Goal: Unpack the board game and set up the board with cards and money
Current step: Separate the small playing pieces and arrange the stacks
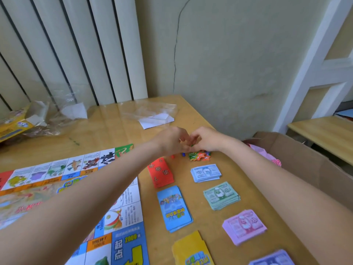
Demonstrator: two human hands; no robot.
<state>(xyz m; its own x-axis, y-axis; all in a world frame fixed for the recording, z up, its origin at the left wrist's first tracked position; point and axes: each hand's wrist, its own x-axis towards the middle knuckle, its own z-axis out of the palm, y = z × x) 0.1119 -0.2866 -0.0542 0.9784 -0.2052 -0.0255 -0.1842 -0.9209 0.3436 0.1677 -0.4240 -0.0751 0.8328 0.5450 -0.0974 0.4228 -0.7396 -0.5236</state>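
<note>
Already the board (63, 188) lies flat across the left of the frame, its edge squares facing outward so they can be read from the seats. Right of it run two neat columns — card decks nearer the board, money further out — presumably so both stay within reach of play. The red deck (161, 173) sits just below the hands, the blue deck (174, 208) lower, the yellow deck (192, 249) at the bottom edge. The money column runs blue notes (206, 173), green notes (221, 196), pink notes (244, 226), each denomination kept apart.

At centre, both hands meet over a small heap of colourful pieces (199, 155) at the head of the columns. The left hand (172, 140) and right hand (205, 139) have fingers curled inward, fingertips together, seemingly working at something tiny — what exactly I cannot tell, it is hidden between them.

Upper left, plastic wrap (63, 111) and the box (13, 125) sit pushed aside, out of the way.
</note>
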